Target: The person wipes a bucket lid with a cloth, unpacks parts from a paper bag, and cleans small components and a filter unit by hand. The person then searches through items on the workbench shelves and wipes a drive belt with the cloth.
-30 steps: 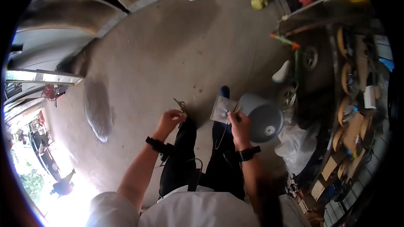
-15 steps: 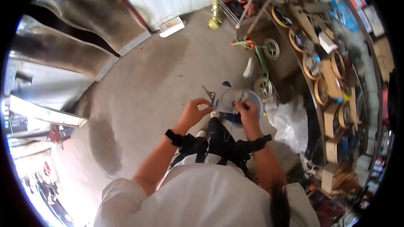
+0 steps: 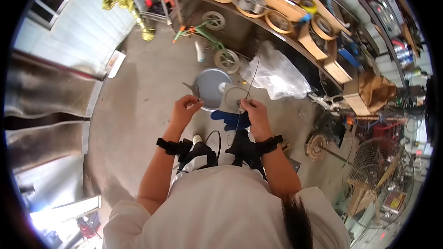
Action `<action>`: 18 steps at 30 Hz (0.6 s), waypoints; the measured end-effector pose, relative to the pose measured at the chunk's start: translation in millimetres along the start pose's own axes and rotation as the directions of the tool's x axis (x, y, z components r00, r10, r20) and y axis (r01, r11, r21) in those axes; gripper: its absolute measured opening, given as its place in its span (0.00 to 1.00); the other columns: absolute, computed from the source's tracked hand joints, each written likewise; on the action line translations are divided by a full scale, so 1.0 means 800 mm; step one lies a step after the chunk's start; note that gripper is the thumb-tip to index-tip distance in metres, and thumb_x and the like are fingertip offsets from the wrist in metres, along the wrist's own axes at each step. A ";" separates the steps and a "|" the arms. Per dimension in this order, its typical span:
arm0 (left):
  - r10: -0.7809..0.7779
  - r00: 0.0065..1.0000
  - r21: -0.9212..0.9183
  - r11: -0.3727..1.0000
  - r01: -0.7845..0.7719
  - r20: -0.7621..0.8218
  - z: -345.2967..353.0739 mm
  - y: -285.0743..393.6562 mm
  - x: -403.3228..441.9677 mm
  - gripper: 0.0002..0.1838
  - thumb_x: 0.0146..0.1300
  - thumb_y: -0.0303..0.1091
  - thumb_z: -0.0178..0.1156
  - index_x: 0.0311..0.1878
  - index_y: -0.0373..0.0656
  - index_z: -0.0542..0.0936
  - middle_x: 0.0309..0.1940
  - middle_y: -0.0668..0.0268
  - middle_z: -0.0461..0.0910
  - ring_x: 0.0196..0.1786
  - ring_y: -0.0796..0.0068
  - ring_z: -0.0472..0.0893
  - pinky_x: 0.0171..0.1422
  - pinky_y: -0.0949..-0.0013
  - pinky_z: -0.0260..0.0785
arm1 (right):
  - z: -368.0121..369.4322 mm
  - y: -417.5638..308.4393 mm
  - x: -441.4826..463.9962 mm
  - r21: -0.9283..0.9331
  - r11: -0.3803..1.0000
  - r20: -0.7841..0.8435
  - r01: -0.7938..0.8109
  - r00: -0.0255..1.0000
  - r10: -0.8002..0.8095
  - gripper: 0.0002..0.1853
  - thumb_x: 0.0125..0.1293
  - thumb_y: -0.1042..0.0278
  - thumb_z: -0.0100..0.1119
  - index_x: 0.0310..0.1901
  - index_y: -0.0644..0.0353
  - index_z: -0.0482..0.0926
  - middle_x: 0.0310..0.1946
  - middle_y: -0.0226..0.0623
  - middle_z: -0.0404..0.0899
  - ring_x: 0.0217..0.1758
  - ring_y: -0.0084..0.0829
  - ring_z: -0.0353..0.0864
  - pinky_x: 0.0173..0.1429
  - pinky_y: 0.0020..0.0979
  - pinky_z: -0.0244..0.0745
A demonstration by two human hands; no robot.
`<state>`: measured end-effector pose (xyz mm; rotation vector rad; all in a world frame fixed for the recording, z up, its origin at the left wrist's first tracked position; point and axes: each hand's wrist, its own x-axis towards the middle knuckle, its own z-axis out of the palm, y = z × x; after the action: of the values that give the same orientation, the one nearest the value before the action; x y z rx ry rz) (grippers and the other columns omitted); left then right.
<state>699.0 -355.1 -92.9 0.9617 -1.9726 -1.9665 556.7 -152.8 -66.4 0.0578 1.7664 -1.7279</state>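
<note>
My left hand is closed in a pinch on a small dark lever-shaped metal piece, which sticks up past the fingertips. To its right, my right hand pinches a thin black cable; one end rises away from me and the other hangs below the fingers. Beneath the hands are a round grey-blue tub and a pale square sheet, partly covered by the right hand and cable. Blue gloves lie just under the sheet.
A green kick bike lies on the floor ahead, near crumpled clear plastic. A shelf with round parts trays runs along the right. A caged fan stands at lower right. Metal panels line the left.
My view has turned to the right, bringing the fan into sight. Both hands keep their hold and stay apart. More of the tub now shows between them.
</note>
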 end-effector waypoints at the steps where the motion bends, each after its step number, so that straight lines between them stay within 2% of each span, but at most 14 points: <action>1: -0.016 1.000 -0.018 1.000 0.017 0.027 0.020 0.015 0.011 0.14 0.57 0.35 0.68 0.39 0.35 0.80 0.32 0.67 0.81 0.38 0.79 0.77 0.46 0.73 0.68 | -0.021 -0.008 0.000 0.002 1.000 -0.024 -0.006 1.000 0.006 0.12 0.63 0.63 0.63 0.32 0.66 0.82 0.25 0.26 0.77 0.29 0.16 0.71 0.35 0.21 0.64; 6: 0.038 0.995 0.004 0.999 -0.039 0.096 0.156 0.039 0.069 0.14 0.57 0.34 0.68 0.39 0.34 0.79 0.32 0.67 0.80 0.38 0.80 0.77 0.45 0.75 0.69 | -0.155 -0.048 0.035 -0.086 0.996 -0.094 0.009 0.995 -0.017 0.13 0.63 0.61 0.64 0.32 0.65 0.82 0.25 0.26 0.77 0.28 0.17 0.71 0.34 0.21 0.65; 11: 0.008 0.981 0.039 0.999 -0.016 0.196 0.299 0.063 0.101 0.12 0.58 0.33 0.67 0.39 0.35 0.78 0.35 0.66 0.80 0.39 0.80 0.77 0.44 0.75 0.69 | -0.310 -0.073 0.073 0.065 0.997 -0.218 0.038 0.976 -0.023 0.12 0.63 0.63 0.64 0.32 0.65 0.82 0.25 0.27 0.77 0.28 0.17 0.72 0.34 0.21 0.64; 14: -0.054 0.971 -0.080 0.994 0.074 0.234 0.376 0.078 0.115 0.11 0.61 0.31 0.63 0.42 0.34 0.76 0.40 0.62 0.80 0.44 0.77 0.78 0.49 0.74 0.71 | -0.374 -0.104 0.104 0.125 0.990 -0.266 0.063 0.964 -0.028 0.11 0.62 0.65 0.64 0.32 0.66 0.82 0.25 0.26 0.77 0.28 0.17 0.71 0.34 0.21 0.64; 17: -0.095 0.934 -0.364 0.904 0.226 0.344 0.438 0.130 0.113 0.11 0.65 0.31 0.57 0.46 0.35 0.73 0.45 0.60 0.79 0.52 0.73 0.77 0.61 0.70 0.68 | -0.413 -0.116 0.143 0.027 0.995 -0.274 0.098 0.958 -0.087 0.12 0.62 0.63 0.64 0.27 0.64 0.80 0.21 0.24 0.74 0.25 0.15 0.67 0.29 0.21 0.60; 18: -0.079 0.914 -0.434 0.862 0.263 0.398 0.453 0.136 0.120 0.11 0.68 0.30 0.52 0.48 0.33 0.69 0.51 0.55 0.77 0.58 0.67 0.75 0.67 0.66 0.66 | -0.417 -0.128 0.154 0.022 0.996 -0.265 0.083 0.961 -0.074 0.13 0.62 0.63 0.64 0.27 0.64 0.80 0.21 0.24 0.74 0.25 0.15 0.67 0.29 0.21 0.60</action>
<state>388.9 -121.0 -54.5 0.6951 -1.4417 -2.7311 274.4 86.9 -64.2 0.2456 1.9532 -1.8773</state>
